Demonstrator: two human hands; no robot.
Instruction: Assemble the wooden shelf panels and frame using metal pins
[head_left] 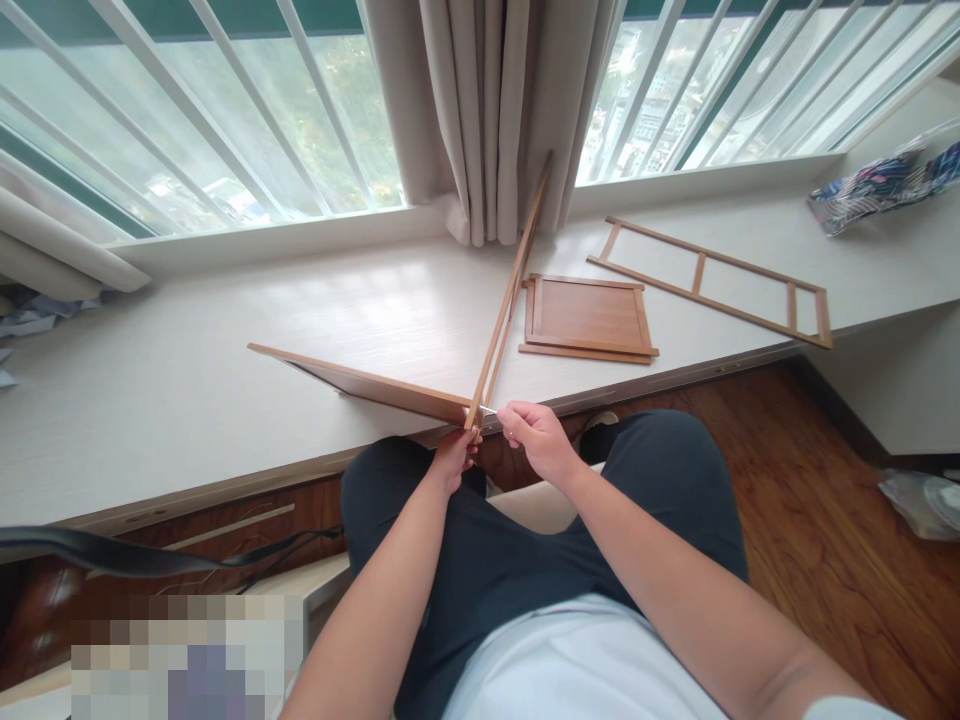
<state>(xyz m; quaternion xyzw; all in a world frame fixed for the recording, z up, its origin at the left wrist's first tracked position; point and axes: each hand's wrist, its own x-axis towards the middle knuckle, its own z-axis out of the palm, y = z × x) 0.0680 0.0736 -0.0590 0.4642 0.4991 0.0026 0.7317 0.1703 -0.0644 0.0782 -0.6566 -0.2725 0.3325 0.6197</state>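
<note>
My left hand is closed around the near lower end of an upright brown wooden frame, where it meets a brown wooden panel. The panel stands on edge and runs off to the left from this corner. In my right hand, closed in a pinch, is a thin metal rod that looks like a hex key. Its tip reaches the corner joint from the right. My left fingers partly hide the joint, so how the rod sits in it cannot be made out.
Two stacked wooden panels and a ladder-like wooden frame lie right on the white window ledge. A plastic-wrapped patterned bundle sits far right. Beige curtains hang behind. A black strap crosses the lower left.
</note>
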